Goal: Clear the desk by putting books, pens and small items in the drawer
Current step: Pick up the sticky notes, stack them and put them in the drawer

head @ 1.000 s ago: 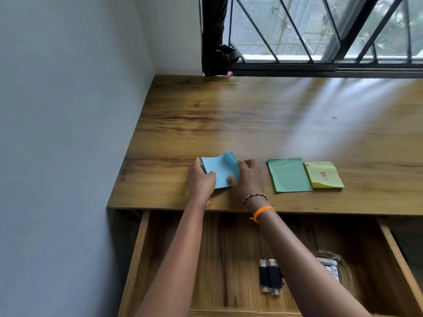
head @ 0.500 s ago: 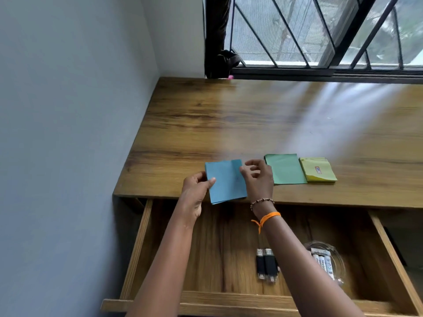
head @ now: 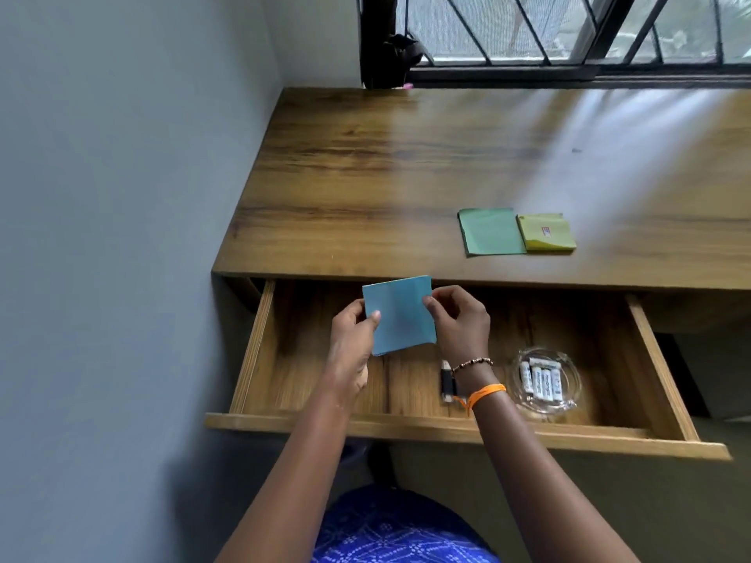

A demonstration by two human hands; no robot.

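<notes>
A blue pad of paper (head: 398,316) hangs above the open wooden drawer (head: 406,426), off the desk. My left hand (head: 353,339) pinches its left edge and my right hand (head: 461,325) pinches its right edge. On the wooden desk (head: 406,164) lie a green pad (head: 489,231) and, touching its right side, a yellow-green pad (head: 546,232) with a small sticker. Inside the drawer, black USB sticks (head: 447,381) are partly hidden by my right wrist.
A round glass dish (head: 546,384) holding several white batteries sits in the drawer's right half. A grey wall runs along the left. A barred window (head: 569,34) stands behind the desk. Bare drawer floor shows to the left, under the blue pad.
Both hands lifted the blue pad off the desk's front edge and brought it back toward me over the open drawer. The view tilted down.
</notes>
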